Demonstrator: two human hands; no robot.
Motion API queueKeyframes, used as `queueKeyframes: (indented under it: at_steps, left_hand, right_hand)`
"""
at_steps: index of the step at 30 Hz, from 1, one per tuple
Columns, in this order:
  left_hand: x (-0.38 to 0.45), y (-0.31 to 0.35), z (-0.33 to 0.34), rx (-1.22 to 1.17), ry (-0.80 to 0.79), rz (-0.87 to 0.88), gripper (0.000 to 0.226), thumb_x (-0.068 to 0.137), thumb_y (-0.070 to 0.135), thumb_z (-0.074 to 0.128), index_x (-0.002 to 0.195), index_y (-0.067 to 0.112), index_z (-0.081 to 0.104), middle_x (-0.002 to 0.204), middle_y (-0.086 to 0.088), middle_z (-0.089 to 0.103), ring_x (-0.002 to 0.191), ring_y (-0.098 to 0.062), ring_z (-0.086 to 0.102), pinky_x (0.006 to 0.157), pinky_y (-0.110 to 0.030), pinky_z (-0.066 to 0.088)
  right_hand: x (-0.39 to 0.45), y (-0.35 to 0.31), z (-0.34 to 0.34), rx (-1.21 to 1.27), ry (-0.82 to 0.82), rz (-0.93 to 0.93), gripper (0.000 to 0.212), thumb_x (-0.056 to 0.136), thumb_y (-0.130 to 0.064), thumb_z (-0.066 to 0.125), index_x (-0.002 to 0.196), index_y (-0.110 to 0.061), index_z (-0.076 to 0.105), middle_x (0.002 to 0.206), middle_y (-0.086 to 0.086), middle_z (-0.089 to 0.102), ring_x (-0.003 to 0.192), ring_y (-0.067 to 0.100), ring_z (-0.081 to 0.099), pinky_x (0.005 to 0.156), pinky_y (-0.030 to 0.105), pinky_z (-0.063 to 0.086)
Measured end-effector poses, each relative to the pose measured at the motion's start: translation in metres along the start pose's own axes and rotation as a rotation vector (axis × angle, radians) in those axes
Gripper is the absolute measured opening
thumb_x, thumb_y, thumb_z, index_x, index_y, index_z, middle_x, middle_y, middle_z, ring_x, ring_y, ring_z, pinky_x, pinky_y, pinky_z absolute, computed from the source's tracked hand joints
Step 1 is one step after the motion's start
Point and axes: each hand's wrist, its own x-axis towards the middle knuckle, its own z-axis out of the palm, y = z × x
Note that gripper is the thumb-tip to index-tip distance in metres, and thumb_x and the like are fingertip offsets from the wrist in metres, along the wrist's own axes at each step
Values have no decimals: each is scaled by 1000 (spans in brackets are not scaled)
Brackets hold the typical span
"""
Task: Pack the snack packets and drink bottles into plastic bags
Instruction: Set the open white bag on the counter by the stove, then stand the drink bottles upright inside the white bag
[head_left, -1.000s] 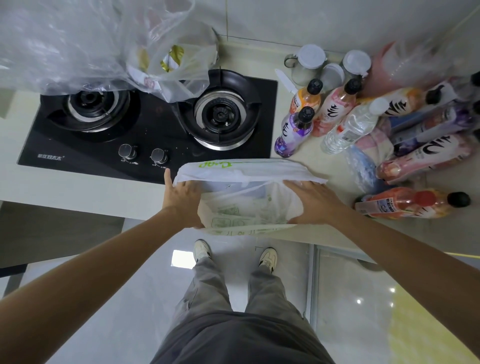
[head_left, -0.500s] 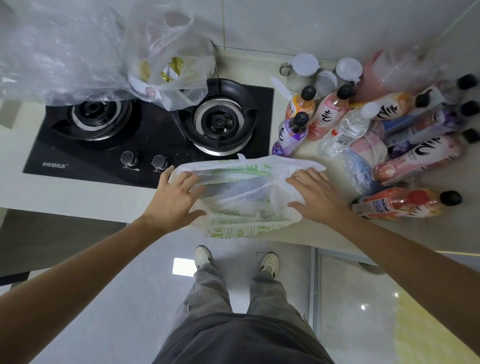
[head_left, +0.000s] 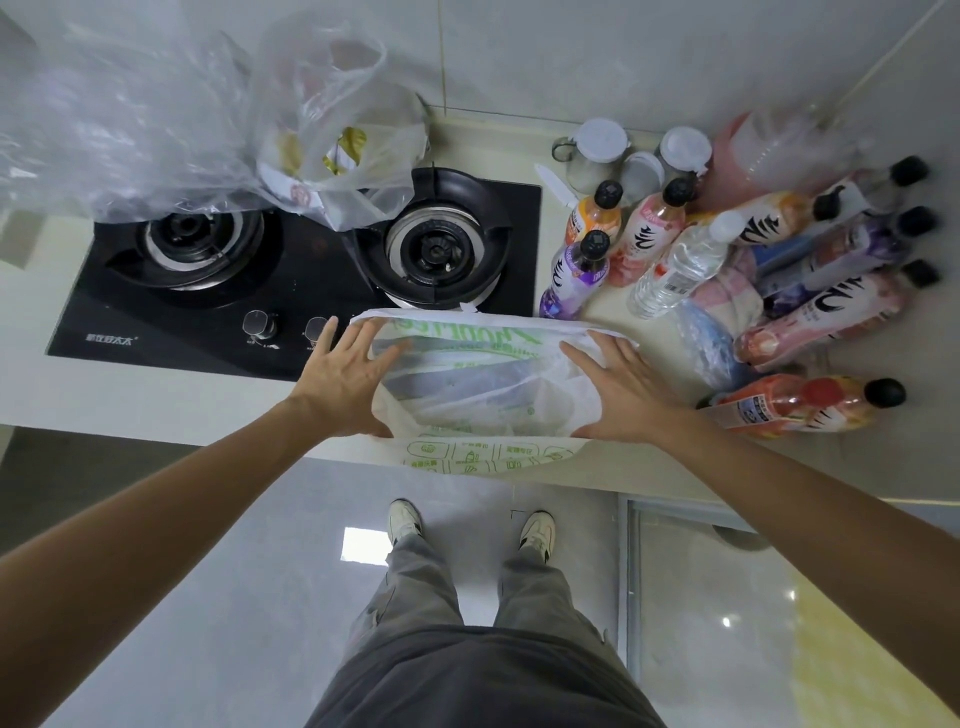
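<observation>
A white plastic bag (head_left: 483, 384) with green print lies at the front edge of the counter (head_left: 156, 405), partly over the stove (head_left: 291, 270). The left hand (head_left: 345, 382) and the right hand (head_left: 621, 389) press flat on its two sides, fingers straight and spread, not gripping. The drink bottles (head_left: 810, 317) stand and lie together on the counter just right of the bag. Behind the stove rests a clear bag (head_left: 337, 130) with packets inside.

1. Gas stove (head_left: 291, 291): white Chinese characters at its front left corner; too small to read with certainty.
2. White plastic bag (head_left: 483, 384): green lettering upside down along its far edge, green icon boxes near its front edge; illegible.
3. Drink bottles (head_left: 826, 312): bold black brush-style mark; unreadable.
</observation>
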Motion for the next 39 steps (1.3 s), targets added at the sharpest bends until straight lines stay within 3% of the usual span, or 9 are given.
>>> queueKeyframes:
  at_steps: [7,11,14,21,29,34,39]
  left_hand:
    - [-2,-1,-29,-69,54,57,115,62,87,67,156,34,27,164,-3,22,153,-25,18,123,-62,8]
    - [-7,2,-49,-128,167,104,100,66,84,64,148,31,43,153,-1,43,144,-25,38,120,-62,22]
    - [-3,7,-67,-174,257,127,93,70,83,59,145,30,48,147,-2,50,135,-26,48,115,-54,32]
    - [28,40,-124,-353,268,91,80,87,78,45,150,29,39,140,1,51,126,-26,52,96,-47,50]
    - [85,97,-180,-453,276,121,64,96,59,51,150,27,38,126,-6,56,125,-30,51,96,-48,50]
    - [119,119,-196,-419,208,109,63,97,53,51,154,37,27,119,-9,56,119,-32,51,90,-48,51]
    - [138,135,-194,-347,160,95,51,100,45,50,147,26,41,120,-13,55,115,-34,54,81,-44,48]
  right_hand:
    - [-17,2,-7,65,45,-21,111,74,-75,72,163,-34,21,171,-4,14,156,20,11,125,42,24]
    - [-25,-2,-24,90,153,-77,99,80,-69,71,161,-29,31,167,-5,26,153,17,21,121,43,33]
    - [-31,-6,-36,109,220,-88,92,82,-65,72,158,-26,36,164,-4,33,150,19,29,118,43,37]
    - [-30,-1,-65,102,416,-98,68,89,-56,67,144,-21,49,144,-4,49,133,20,45,104,40,46]
    - [-13,40,-114,-95,662,66,51,85,-26,68,133,-15,58,124,8,55,118,32,49,101,46,42]
    - [-2,73,-136,-106,572,275,50,85,-31,70,129,-11,57,128,16,51,123,37,46,97,50,45]
    - [5,90,-131,-23,480,312,50,93,-34,68,134,-9,52,127,18,45,117,39,51,73,48,57]
